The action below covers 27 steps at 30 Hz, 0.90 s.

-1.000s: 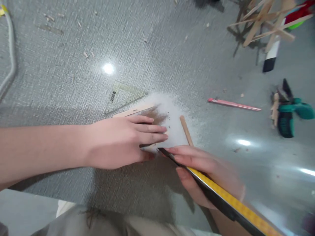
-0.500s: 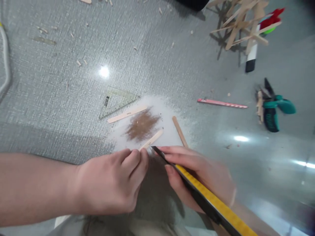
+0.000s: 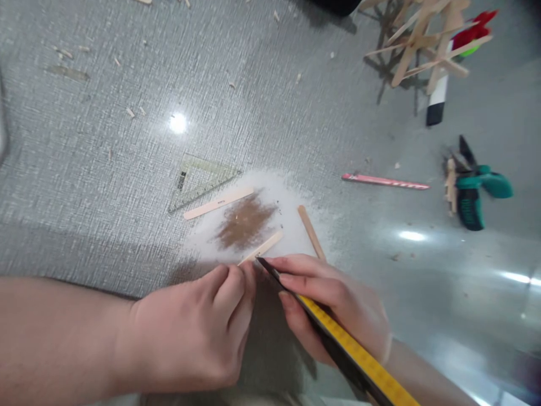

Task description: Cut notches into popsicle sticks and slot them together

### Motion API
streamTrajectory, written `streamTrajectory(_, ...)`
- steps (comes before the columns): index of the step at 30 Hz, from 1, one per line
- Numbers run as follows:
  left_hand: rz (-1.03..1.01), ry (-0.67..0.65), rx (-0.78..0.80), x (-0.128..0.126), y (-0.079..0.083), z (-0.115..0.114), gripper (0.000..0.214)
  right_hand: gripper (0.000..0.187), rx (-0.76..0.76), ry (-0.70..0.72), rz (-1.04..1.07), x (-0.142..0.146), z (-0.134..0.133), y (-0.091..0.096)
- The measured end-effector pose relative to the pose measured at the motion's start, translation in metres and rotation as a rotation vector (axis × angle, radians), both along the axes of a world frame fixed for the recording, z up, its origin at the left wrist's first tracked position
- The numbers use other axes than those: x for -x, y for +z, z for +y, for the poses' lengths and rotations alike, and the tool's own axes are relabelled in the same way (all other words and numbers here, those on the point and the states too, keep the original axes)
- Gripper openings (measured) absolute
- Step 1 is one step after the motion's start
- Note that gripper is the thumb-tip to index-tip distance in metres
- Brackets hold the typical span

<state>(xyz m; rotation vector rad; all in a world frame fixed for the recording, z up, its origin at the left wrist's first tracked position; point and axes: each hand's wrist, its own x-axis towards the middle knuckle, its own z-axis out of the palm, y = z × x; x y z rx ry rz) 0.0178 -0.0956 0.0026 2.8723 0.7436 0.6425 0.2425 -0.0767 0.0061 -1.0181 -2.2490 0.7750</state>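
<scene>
Left hand (image 3: 196,330) has moved back, pinching a popsicle stick (image 3: 267,244); right hand (image 3: 349,301) grips a utility knife (image 3: 359,352); no through-cut shows yet.

The left hand (image 3: 190,327) and right hand (image 3: 338,301) are bare, forearms (image 3: 63,338) too. Blurred greyish cloth (image 3: 257,400) shows at the table's (image 3: 270,124) near edge.

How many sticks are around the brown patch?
3: upper stick beside the ruler, lower stick in the left hand, darker stick near the right hand. Hands may hide more.
</scene>
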Motion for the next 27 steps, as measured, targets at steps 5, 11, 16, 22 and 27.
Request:
streamTrajectory(5, -0.003, -0.008, 0.002, 0.001, -0.0001, 0.0017, 0.019, 0.032, -0.001, 0.018, 0.007, -0.0008, 0.0021, 0.0001)
streamTrajectory(11, 0.003, -0.015, 0.019, 0.0008, 0.0002, 0.0013, 0.019, 0.035, 0.011, 0.044, 0.014, -0.0008, 0.0057, 0.0022)
streamTrajectory(16, 0.009, -0.021, 0.02, 0.0015, 0.0006, 0.0007, 0.02, 0.038, 0.02, 0.042, 0.008, -0.0018, 0.0065, 0.0027)
streamTrajectory(22, 0.018, -0.022, 0.023, 0.0018, 0.0016, 0.0027, 0.02, 0.037, 0.018, 0.042, -0.005, -0.0029, 0.0039, 0.0018)
streamTrajectory(27, 0.015, -0.016, 0.022, 0.0019, 0.0023, 0.0012, 0.019, 0.037, 0.013, 0.077, -0.035, -0.0015, 0.0014, 0.0036)
